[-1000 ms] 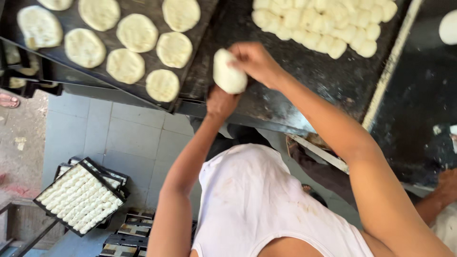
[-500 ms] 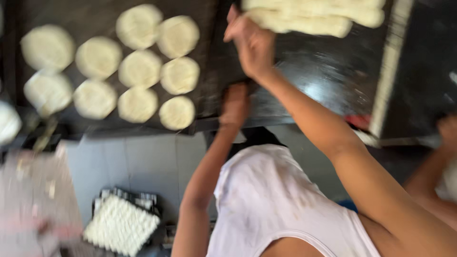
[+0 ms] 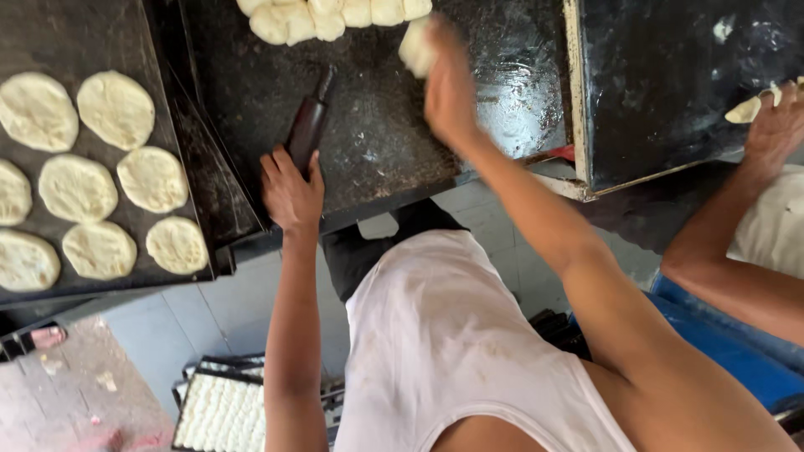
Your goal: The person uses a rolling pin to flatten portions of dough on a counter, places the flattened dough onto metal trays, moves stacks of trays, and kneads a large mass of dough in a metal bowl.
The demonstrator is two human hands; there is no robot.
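Nearest the camera was the person's white sleeveless shirt (image 3: 452, 351), dusted with flour. Below it, on the tiled floor, stood a dark tray of small dough pieces (image 3: 222, 412) in rows.

Left hand (image 3: 291, 191): rested at the near edge of the black worktop (image 3: 377, 142), fingers curled around the lower end of a dark rolling pin (image 3: 308, 124). The pin lay on the worktop, tilted, its far handle pointing away and slightly right.

Right hand (image 3: 448, 88): arm stretched out over the worktop, hand blurred. It was closed on a pale lump of dough (image 3: 415, 48), which was held just beside the pile of dough lumps (image 3: 331, 17) at the far edge of the worktop. Whether the lump touched the pile could not be told.

To the left, a separate black tray (image 3: 167, 109) carried flattened dough rounds (image 3: 152, 178) laid in rows, each apart from its neighbour.

To the right, a second dark work surface (image 3: 670, 92) with a light rim. A co-worker's hand (image 3: 775, 125) lay at its near edge, touching a thin piece of dough (image 3: 744, 110); grip not discernible.
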